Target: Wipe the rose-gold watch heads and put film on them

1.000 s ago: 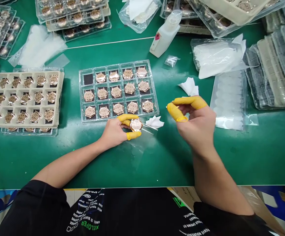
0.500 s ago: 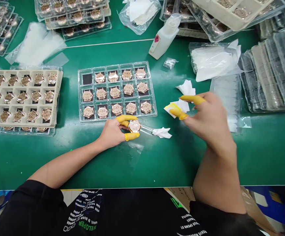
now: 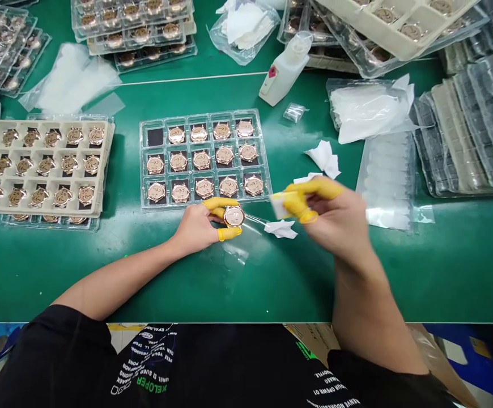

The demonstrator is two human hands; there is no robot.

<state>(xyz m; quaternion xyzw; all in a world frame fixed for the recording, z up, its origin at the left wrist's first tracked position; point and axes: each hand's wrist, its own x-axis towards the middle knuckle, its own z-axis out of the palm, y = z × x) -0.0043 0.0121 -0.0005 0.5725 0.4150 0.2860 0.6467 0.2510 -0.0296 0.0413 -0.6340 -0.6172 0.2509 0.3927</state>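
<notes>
Between the yellow-covered fingertips of my left hand (image 3: 202, 226) is a round rose-gold watch case (image 3: 233, 216), its flat back facing up. To its right, my right hand (image 3: 331, 212) pinches a small pale yellow and white pad (image 3: 281, 205), a little blurred by motion and apart from the watch case. Just beyond my left hand lies a clear tray (image 3: 142, 170) of similar watch cases in square cells; its far left cell (image 3: 155, 137) shows only a black lining. A crumpled white tissue (image 3: 281, 229) rests on the green table below the pad.
A beige tray (image 3: 106, 170) of watch cases sits at the left on another tray. Behind are a white plastic bottle (image 3: 283, 73), a small clear packet (image 3: 294, 111) and stacked trays (image 3: 140, 39). Bagged white wipes (image 3: 369, 107) and empty clear trays (image 3: 480, 124) stand at the right.
My right hand has moved left from the white tissues, carrying the pad closer to the watch case. My left hand keeps its hold on the watch case in nearly the same spot.
</notes>
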